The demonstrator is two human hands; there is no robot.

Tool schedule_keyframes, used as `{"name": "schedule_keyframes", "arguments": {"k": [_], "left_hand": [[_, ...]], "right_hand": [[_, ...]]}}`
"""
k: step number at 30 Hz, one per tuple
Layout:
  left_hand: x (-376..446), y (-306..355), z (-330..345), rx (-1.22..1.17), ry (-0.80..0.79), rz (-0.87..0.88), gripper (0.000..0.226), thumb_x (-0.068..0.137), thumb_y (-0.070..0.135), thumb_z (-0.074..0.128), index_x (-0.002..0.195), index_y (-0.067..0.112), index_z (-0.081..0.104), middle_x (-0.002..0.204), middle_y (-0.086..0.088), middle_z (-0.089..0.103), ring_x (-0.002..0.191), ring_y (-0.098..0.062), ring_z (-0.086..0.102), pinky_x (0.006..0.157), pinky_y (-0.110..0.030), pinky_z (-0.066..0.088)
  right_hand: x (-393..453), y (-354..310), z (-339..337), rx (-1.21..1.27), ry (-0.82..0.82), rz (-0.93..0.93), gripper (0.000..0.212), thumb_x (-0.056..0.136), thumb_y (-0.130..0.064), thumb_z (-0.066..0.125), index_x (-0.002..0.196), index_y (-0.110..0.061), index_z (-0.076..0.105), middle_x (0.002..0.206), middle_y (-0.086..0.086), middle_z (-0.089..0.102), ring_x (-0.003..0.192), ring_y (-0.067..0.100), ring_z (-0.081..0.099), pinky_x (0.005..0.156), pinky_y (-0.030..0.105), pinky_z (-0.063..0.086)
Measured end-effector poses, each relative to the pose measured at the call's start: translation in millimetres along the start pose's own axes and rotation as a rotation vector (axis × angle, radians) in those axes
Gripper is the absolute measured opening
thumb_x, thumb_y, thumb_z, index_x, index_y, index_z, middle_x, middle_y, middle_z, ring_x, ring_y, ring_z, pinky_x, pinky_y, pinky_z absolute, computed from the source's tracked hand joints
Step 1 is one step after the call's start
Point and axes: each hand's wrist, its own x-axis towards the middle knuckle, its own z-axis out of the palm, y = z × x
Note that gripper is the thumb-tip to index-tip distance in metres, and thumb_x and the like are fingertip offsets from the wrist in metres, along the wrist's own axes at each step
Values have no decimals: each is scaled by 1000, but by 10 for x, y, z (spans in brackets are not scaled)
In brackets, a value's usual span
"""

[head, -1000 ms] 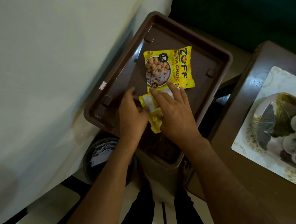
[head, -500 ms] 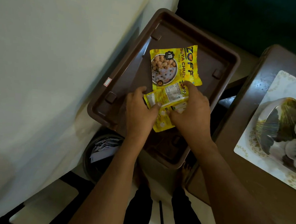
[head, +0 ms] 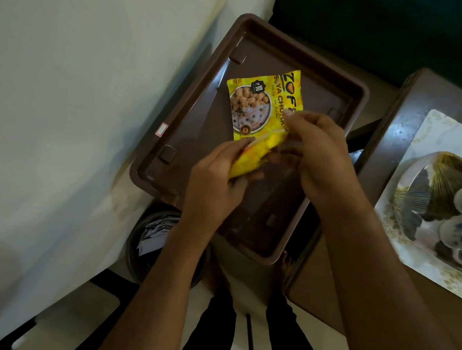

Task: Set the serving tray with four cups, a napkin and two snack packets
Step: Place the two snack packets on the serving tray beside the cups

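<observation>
Both hands meet over the middle of the brown serving tray, sharing a blurred yellow snack packet held just clear of the tray floor. The left hand has its grip pinched on the packet's near end, and the right hand nips its far end. The packet's long axis slants from near-left up to far-right. The first packet lies flat just beyond, its near edge touching or under the held one. Bare floor for setting it down lies nearer the person, toward the left hand.
</observation>
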Motion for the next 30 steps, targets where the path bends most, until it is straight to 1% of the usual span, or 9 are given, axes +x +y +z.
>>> {"name": "schedule_keyframes", "arguments": {"k": [3, 8, 11, 13, 16, 19, 21, 25, 30], "left_hand": [[39, -9, -16, -289, 145, -302, 37, 87, 37, 83, 118, 21, 72, 101, 17, 78, 99, 3, 73, 83, -14, 57], [33, -170, -29, -838, 117, -797, 20, 96, 21, 74, 116, 16, 75, 107, -3, 83, 99, -20, 80, 76, -33, 64], [-9, -268, -41, -794, 167, -825, 17, 97, 16, 72, 113, 14, 77, 106, -5, 83, 99, -22, 80, 78, -36, 63], [-40, -312, -36, -760, 205, -814, 18, 98, 15, 72, 115, 14, 77, 107, -5, 82, 99, -22, 80, 80, -38, 64], [-62, -342, -35, -706, 239, -809, 19, 97, 13, 72, 116, 12, 75, 106, -6, 82, 101, -25, 79, 90, -48, 64], [-78, -359, -44, -714, 257, -810, 19, 97, 13, 72, 117, 11, 74, 109, -8, 81, 104, -26, 79, 94, -50, 63], [-94, -364, -50, -723, 274, -804, 20, 97, 13, 72, 117, 12, 74, 109, -7, 81, 104, -25, 79, 92, -47, 64], [-119, -376, -69, -743, 300, -776, 22, 97, 15, 72, 120, 14, 72, 111, -5, 81, 102, -22, 80, 83, -39, 65], [-120, -416, -73, -750, 322, -773, 19, 98, 14, 70, 117, 17, 73, 110, -4, 81, 102, -23, 80, 79, -37, 65]], "right_hand": [[18, 7, -34, -18, 56, -33, 32, 99, -38, 69, 116, -12, 64, 101, 12, 75, 61, 17, 69, 54, 30, 59], [130, 109, -74, 3, 223, 125, 21, 92, -18, 74, 110, -8, 67, 95, 6, 63, 77, 18, 61, 57, 28, 59], [169, 195, 41, 84, 262, 248, 24, 90, -15, 75, 97, -21, 53, 107, 7, 59, 98, 26, 65, 69, 36, 65], [204, 234, 157, 88, 323, 247, 36, 88, -18, 78, 109, -20, 48, 113, 9, 58, 103, 28, 66, 72, 40, 66], [290, 261, 333, 79, 421, 168, 66, 81, -23, 84, 125, -17, 35, 111, 3, 56, 102, 28, 65, 71, 43, 63], [354, 242, 471, 47, 502, 115, 85, 75, -22, 88, 133, -16, 26, 94, -6, 50, 91, 24, 62, 85, 51, 62], [394, 241, 506, -5, 549, 81, 91, 73, -17, 89, 137, -16, 24, 88, -8, 50, 78, 15, 58, 79, 47, 63], [482, 269, 474, -21, 620, -6, 84, 73, -1, 83, 137, -12, 29, 86, -6, 51, 71, 7, 54, 58, 25, 50], [461, 221, 348, 131, 647, -140, 39, 89, 11, 56, 128, 6, 55, 105, 12, 68, 83, 17, 64, 64, 19, 53]]}}
